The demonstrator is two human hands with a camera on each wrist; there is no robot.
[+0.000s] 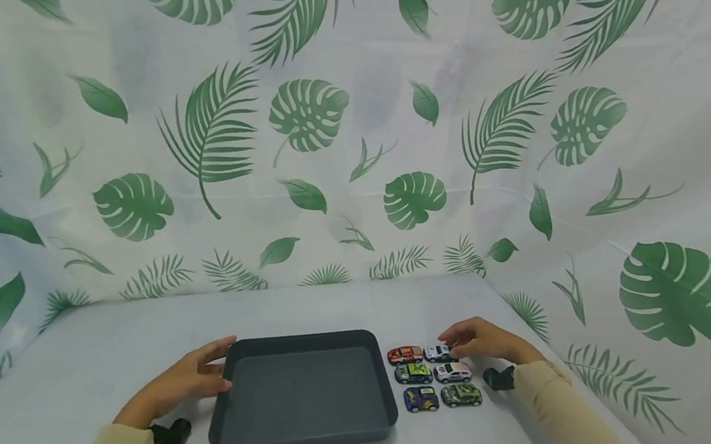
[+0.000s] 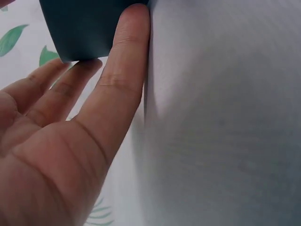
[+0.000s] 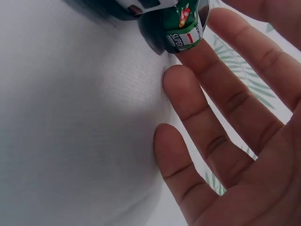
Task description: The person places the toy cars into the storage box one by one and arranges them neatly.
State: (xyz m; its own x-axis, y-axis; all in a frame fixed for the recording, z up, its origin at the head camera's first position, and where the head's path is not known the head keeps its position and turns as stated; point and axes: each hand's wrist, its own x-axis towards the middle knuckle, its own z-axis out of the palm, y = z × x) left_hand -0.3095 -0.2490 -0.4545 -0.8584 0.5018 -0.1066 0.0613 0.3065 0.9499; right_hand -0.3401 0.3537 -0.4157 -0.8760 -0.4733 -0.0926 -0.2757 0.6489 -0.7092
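A dark grey tray (image 1: 304, 434) lies on the white table, nothing in it. My left hand (image 1: 212, 367) rests against its far left corner, fingers (image 2: 123, 70) straight along the tray wall (image 2: 84, 28). Right of the tray, several toy cars stand in two rows: a red one (image 1: 405, 354), a yellow-green one (image 1: 414, 373), a blue one (image 1: 421, 399), a white one (image 1: 452, 372) and a camouflage one (image 1: 461, 395). My right hand (image 1: 461, 343) reaches over the far right car (image 1: 435, 353). Its straight fingers (image 3: 202, 66) touch that car's green and white end (image 3: 184, 30).
White cloth with green leaves (image 1: 323, 147) walls the table at the back and on both sides. The right wall stands close behind the cars. Black wrist mounts (image 1: 172, 433) sit on both forearms. Bare table (image 1: 118, 341) stretches left of the tray and behind it.
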